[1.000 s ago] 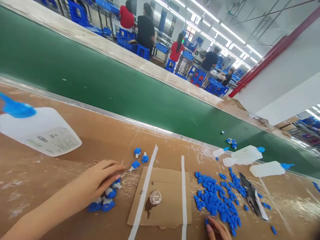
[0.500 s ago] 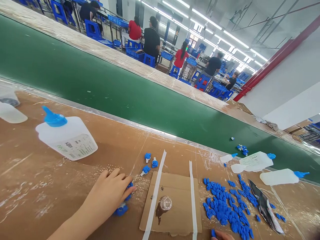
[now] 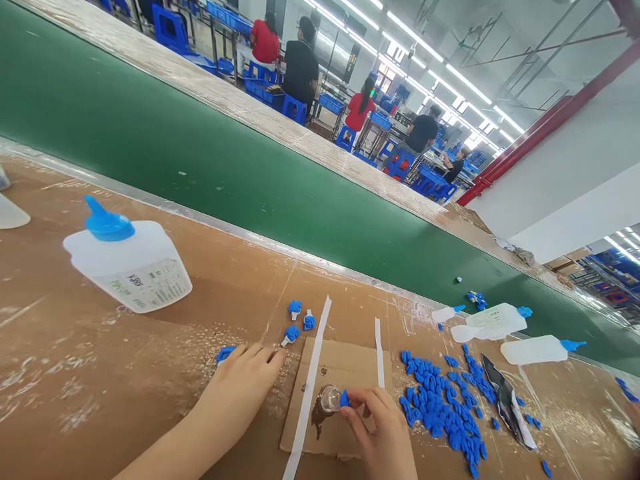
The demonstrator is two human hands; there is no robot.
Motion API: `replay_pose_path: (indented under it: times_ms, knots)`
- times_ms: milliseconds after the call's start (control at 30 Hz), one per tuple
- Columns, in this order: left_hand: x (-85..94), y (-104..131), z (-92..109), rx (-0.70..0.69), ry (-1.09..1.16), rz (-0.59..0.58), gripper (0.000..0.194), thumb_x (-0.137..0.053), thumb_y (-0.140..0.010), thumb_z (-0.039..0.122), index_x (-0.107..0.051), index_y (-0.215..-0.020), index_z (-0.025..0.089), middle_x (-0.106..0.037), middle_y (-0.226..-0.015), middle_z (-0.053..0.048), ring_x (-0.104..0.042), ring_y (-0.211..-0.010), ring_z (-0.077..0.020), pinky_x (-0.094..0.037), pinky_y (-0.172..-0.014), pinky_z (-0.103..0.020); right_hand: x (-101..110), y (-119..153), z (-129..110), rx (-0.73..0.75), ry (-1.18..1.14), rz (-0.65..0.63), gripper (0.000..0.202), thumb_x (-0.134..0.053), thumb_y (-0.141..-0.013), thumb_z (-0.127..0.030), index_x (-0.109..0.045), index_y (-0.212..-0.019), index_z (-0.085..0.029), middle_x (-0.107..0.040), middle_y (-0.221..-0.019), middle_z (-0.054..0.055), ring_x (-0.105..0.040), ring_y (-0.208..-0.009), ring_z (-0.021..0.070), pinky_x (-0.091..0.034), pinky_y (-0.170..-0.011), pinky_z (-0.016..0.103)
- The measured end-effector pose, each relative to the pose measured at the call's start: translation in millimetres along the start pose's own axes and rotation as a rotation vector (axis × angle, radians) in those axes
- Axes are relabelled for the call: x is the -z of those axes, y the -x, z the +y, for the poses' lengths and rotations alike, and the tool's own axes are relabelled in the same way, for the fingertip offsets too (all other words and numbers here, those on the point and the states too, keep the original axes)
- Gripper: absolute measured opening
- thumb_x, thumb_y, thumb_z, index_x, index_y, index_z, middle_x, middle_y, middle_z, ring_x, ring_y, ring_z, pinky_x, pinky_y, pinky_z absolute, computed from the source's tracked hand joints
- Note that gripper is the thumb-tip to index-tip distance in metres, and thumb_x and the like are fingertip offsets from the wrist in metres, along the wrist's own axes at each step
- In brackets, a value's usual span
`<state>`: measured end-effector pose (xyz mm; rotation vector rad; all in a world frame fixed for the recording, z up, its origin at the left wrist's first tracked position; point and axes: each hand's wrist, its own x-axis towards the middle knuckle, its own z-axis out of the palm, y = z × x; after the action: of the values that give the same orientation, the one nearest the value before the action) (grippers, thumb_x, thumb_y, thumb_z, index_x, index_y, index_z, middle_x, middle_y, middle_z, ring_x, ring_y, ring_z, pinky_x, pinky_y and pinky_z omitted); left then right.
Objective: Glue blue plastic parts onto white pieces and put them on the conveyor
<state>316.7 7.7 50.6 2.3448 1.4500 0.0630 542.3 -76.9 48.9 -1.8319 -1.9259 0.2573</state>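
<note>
My right hand (image 3: 383, 430) pinches a small blue piece (image 3: 345, 399) at the right side of a small clear round container (image 3: 330, 399), which stands on a cardboard square (image 3: 313, 443) with white tape strips. Brown liquid marks the cardboard beside the container. Left of the cardboard, my left hand (image 3: 250, 380) rests palm down with its fingers bent; what lies under the fingertips is hidden. A blue piece (image 3: 225, 353) shows just beyond it. Several blue pieces with white stems (image 3: 291, 335) lie above the cardboard. A large pile of blue pieces (image 3: 433, 400) spreads to its right.
A white bottle with a blue cap (image 3: 137, 267) lies at the left. More bottles (image 3: 535, 349) and a black-and-white packet (image 3: 507, 400) lie at the right. Beyond runs a green belt (image 3: 225, 187) carrying a few blue pieces. People sit at far tables; someone's hand edges in at far right.
My right hand has come up from the bottom edge to the clear container with a blue piece. My left hand has shifted slightly right, uncovering a blue piece. The view has moved a little.
</note>
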Motion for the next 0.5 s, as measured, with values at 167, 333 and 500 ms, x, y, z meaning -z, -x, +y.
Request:
replay_pose_path:
  times_ms: [167,333,500]
  knots:
    - [-7.0,7,-6,-0.038,0.162,0.024,0.032,-0.045,-0.09,0.01,-0.07,-0.108,0.02,-0.077,-0.1,-0.01,-0.07,-0.093,-0.0293,-0.052,-0.086,-0.043,0,-8,-7,-0.017,0.002,-0.035,0.051,-0.044,-0.094,-0.062,-0.072,-0.076,-0.024,-0.07,-0.068,0.002,-0.06,-0.056,0.017,-0.049,-0.055,0.026]
    - [-31.6,27,9,-0.137,0.952,0.119,0.029,-0.05,-0.093,0.035,-0.071,-0.111,0.029,-0.076,-0.102,-0.003,-0.071,-0.095,-0.021,-0.056,-0.082,-0.028,0,5,-1,-0.292,-0.4,-0.024,0.036,-0.07,-0.078,-0.061,-0.076,-0.08,-0.025,-0.071,-0.069,0.002,-0.062,-0.063,0.0172,-0.051,-0.061,0.025]
    - [-58.7,30,49,0.048,1.717,-0.114,0.056,-0.063,-0.08,0.067,-0.073,-0.108,0.019,-0.075,-0.085,-0.006,-0.07,-0.07,-0.0191,-0.06,-0.065,-0.028,-8,28,-7,-0.524,-0.893,0.149,0.043,-0.079,-0.065,-0.065,-0.076,-0.078,-0.025,-0.07,-0.065,0.003,-0.064,-0.062,0.0178,-0.053,-0.06,0.027]
